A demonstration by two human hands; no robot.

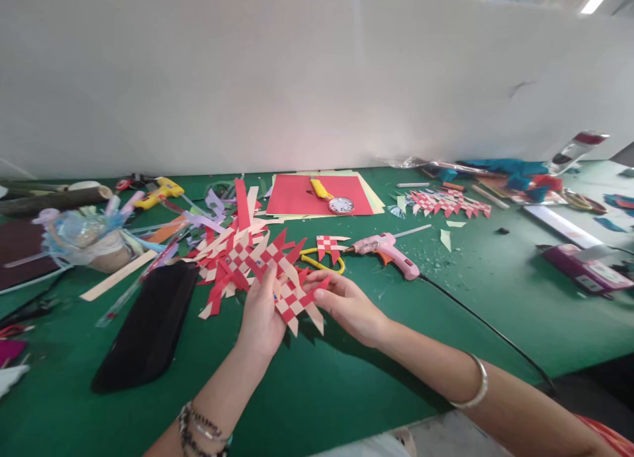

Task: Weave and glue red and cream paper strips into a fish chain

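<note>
My left hand and my right hand hold a woven red and cream paper piece between them, just above the green table. Both hands pinch it, the left from its left side, the right at its pointed right end. Behind it lies a bigger pile of woven red and cream strips. A small woven piece lies beside yellow-handled scissors, and a pink glue gun rests just right of them.
Black pouch at left. Red paper sheet with a yellow cutter and tape roll at the back. Row of woven pieces at back right. Yellow glue gun, clutter at far left, purple box at right. White wall behind.
</note>
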